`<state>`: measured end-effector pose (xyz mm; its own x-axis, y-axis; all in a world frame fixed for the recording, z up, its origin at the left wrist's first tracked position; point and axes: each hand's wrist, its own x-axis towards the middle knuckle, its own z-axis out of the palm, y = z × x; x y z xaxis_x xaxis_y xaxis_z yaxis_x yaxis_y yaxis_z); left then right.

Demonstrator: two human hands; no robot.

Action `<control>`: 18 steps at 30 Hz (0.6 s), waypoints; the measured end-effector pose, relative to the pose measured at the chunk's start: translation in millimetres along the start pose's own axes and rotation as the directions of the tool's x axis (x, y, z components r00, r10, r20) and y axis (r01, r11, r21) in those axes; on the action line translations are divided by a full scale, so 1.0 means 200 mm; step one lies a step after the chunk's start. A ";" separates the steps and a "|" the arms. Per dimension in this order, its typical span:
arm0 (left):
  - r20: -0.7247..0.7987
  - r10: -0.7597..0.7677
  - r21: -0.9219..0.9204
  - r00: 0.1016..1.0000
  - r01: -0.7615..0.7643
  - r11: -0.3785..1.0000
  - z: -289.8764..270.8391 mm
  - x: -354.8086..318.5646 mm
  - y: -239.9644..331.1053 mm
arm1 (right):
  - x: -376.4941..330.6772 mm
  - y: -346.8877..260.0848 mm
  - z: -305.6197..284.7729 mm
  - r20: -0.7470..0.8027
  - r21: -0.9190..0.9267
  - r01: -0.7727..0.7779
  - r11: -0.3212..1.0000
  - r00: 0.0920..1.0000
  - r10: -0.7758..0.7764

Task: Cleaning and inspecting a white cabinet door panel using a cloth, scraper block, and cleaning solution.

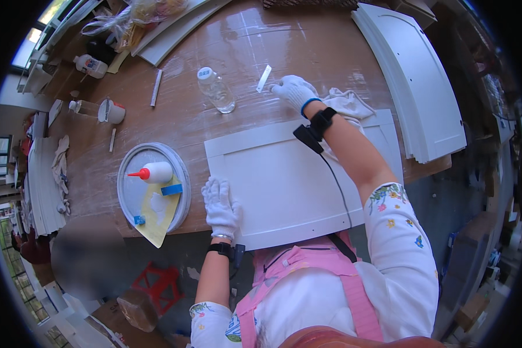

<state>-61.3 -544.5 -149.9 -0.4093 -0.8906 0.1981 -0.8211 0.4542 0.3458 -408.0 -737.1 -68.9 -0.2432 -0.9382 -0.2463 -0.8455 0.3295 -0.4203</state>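
Note:
A flat white panel with a raised border lies across the near edge of the table in front of me. My left hand, in a white knit glove, lies at the panel's left edge with its fingers stretched out. Beyond the panel is my right hand, also gloved, its fingers curled together. Close to those fingertips is a short, narrow white strip; I cannot tell whether they touch it. Left of the strip stands a clear bottle with a white cap. A crumpled white cloth lies behind my right wrist.
A round grey lid at left holds a red-tipped white glue bottle, yellow paper and blue pieces. White panels are stacked at right. A white tub and plastic bags are at far left.

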 end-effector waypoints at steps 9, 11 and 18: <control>-0.009 -0.032 -0.113 0.999 0.031 0.993 -0.01 0.01 0.01 | 0.63 -0.08 0.39 -0.252 -0.262 -0.296 0.919 0.940 0.231; 0.005 -0.033 -0.138 0.999 0.034 0.990 -0.02 0.03 0.02 | 0.72 -0.03 0.46 -0.183 -0.385 -0.232 0.893 0.968 0.172; 0.006 -0.022 -0.089 1.000 0.023 0.996 -0.02 -0.04 -0.01 | 0.47 -0.23 0.33 -0.105 -0.159 -0.272 0.949 0.960 0.258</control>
<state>-55.4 -538.8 -148.3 -0.3930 -0.9007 0.1850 -0.7914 0.4338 0.4308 -359.5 -833.7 -130.5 -0.5017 -0.8272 -0.2531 -0.8117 0.5513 -0.1927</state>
